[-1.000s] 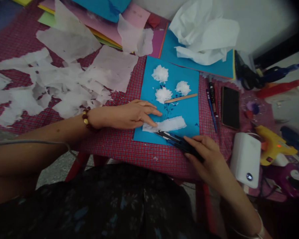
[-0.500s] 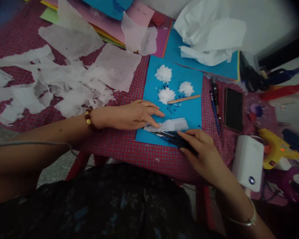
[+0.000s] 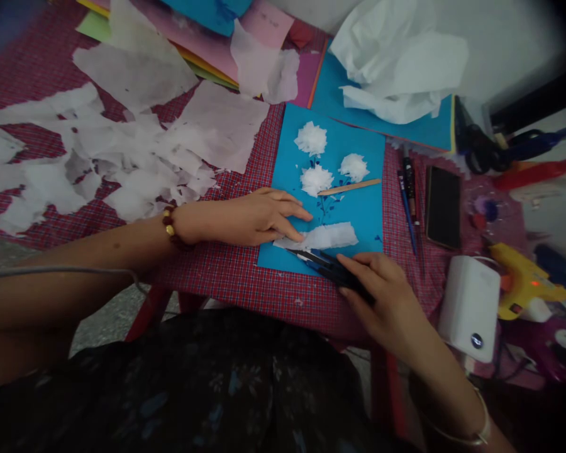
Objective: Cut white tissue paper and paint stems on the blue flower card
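My left hand point(image 3: 264, 219) lies flat with fingers spread, its thumb side touching a white tissue paper strip point(image 3: 332, 235) on a blue sheet point(image 3: 274, 259). In my right hand point(image 3: 382, 286) is a pair of dark-handled scissors point(image 3: 329, 267), blades pointing left along the strip's lower edge. My fingers hide part of the handles. Three ruffled white paper flowers, among them the upper flower point(image 3: 311, 138) and the right flower point(image 3: 353, 167), sit on the sheet above blue painted stems. A flat wooden stick point(image 3: 351, 187) lies across the sheet beside the lower flower point(image 3: 316, 180).
Torn white tissue point(image 3: 136, 157) covers the left of the checked tablecloth point(image 3: 245, 292). Crumpled white paper point(image 3: 400, 63) lies at the back. To the right are brushes point(image 3: 409, 195), a phone point(image 3: 443, 206), a white power bank point(image 3: 469, 308) and a yellow glue gun point(image 3: 523, 283).
The scissors blades look closer together than before, and my right hand has shifted very slightly. My left hand stays in place on the strip.
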Demonstrator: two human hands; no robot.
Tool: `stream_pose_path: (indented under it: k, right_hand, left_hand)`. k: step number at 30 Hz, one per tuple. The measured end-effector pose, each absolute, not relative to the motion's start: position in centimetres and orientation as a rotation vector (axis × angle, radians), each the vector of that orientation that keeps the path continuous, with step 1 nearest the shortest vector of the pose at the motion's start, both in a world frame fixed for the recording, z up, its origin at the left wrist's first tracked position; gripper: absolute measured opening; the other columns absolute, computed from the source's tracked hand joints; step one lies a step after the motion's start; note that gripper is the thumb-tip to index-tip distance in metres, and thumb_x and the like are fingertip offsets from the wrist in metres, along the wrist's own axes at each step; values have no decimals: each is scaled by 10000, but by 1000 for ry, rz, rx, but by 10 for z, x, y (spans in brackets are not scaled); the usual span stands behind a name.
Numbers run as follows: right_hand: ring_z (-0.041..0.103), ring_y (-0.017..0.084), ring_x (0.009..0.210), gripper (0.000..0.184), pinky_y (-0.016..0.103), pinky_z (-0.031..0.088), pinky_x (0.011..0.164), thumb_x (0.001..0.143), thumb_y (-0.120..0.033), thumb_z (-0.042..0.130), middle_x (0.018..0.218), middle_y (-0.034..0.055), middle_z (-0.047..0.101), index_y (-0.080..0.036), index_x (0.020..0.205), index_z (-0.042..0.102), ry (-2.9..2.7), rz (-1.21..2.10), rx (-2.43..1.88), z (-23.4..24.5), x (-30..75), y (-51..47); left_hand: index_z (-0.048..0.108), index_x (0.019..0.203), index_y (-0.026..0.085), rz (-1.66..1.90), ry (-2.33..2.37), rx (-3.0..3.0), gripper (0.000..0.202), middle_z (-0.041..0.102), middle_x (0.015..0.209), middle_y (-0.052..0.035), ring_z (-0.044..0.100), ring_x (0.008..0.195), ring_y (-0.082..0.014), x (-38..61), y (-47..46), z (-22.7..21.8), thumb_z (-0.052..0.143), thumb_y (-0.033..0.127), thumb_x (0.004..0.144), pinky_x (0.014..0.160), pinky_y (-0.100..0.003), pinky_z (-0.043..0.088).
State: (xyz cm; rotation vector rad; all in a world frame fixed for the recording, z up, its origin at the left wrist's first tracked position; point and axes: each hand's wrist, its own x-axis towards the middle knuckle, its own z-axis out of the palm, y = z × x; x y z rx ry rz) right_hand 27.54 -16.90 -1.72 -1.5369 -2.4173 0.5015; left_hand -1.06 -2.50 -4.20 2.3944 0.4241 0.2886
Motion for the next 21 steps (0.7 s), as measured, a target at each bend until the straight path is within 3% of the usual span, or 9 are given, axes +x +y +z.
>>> stream_pose_path:
  k: [10,18,21]
  right_hand:
    - [596,301,1025,452,507,559,878,937,-202,565,1112,133,599,-216,1387,530,-2293,456,-1659,-21,251,-212]
    - [609,279,1073,476,493,535,922,896,-159,586,1147,110,616,-254,1363,575,-2233,670,-1525,-22,252,-230]
    - [610,262,1079,440,479,523,950,890,-178,607,1134,97,614,-252,1324,607,-2070,695,-1513,-23,259,-241]
  left_hand:
    - [691,1239,387,218,477,2473,418,525,1516,45,421,1407,-227,-14,-28,-42,491,149,960,1182,-441,241]
    - [707,1213,349,218,472,2474,342,538,1507,0,423,1419,-217,-13,-24,-42,489,223,982,1200,-470,230]
    - [735,1168,311,293,438,2296,302,605,1436,-54,509,1356,-242,-15,-19,-40,600,243,906,1170,-461,312]
